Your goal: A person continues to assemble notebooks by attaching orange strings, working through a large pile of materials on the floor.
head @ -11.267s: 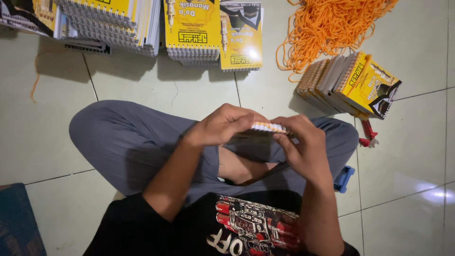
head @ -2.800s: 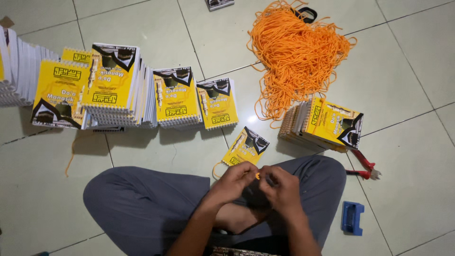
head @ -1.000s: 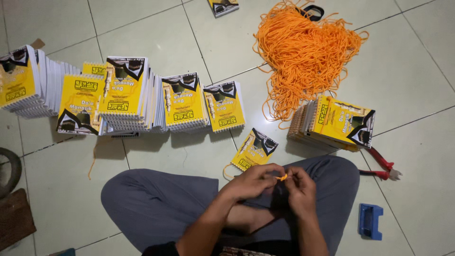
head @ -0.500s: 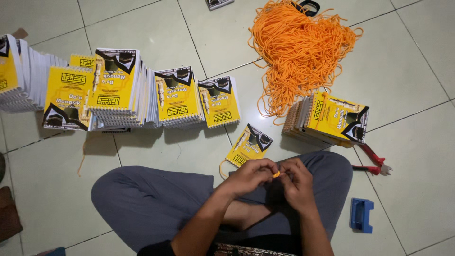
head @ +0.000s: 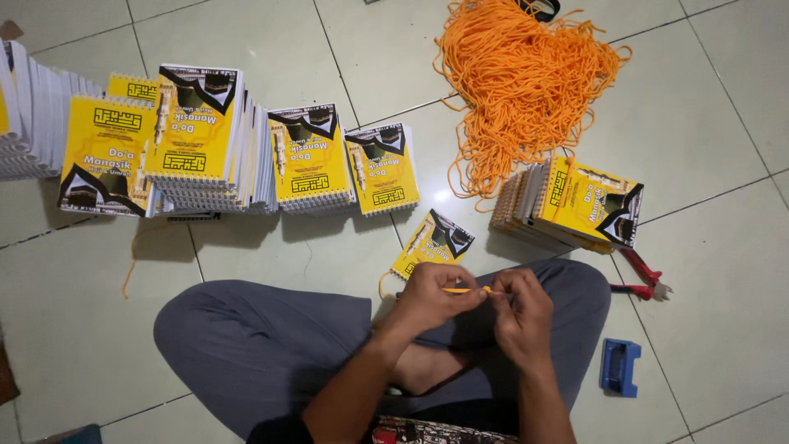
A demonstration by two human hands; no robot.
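None in the strict sense: no boxes, signs or screens. Only printed covers w/ label-like panels:

- Yellow-and-black spiral-bound booklets in stacks [head: 193, 140], row across 10–11 o'clock, rectangular, white page edges showing.
- Smaller leaning stack of same yellow-black booklets [head: 575, 205] at 2 o'clock, just below orange cord heap.
- Single yellow-black booklet [head: 433, 244] lying tilted on tile at centre, approx 12 o'clock of hands, partly hidden by them.

Grey trousers [head: 271, 345], black printed shirt [head: 427, 432]
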